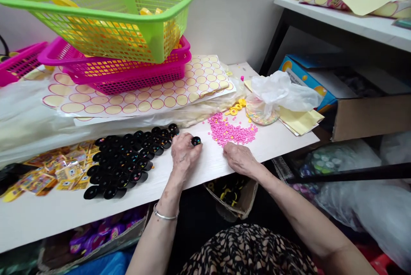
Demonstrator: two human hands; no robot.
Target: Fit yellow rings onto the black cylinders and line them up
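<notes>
My left hand (185,153) is closed around a small round black cup (195,140), its open top facing up with tiny coloured bits inside. Just left of that hand stand several rows of similar black cups (128,159), many with coloured bits in them. My right hand (239,157) rests at the near edge of a spread of small pink beads (231,131), its fingertips pressed together. Whatever those fingertips hold, if anything, is hidden. A few yellow rings (237,107) lie behind the pink beads.
Green (160,39) and pink baskets (128,80) with yellow pieces are stacked on sheets of round stickers (160,103). Small printed packets (70,168) lie at left. A plastic bag of beads (263,112) sits at right, near a blue cardboard box (308,78). Below the table edge is an open box (244,206).
</notes>
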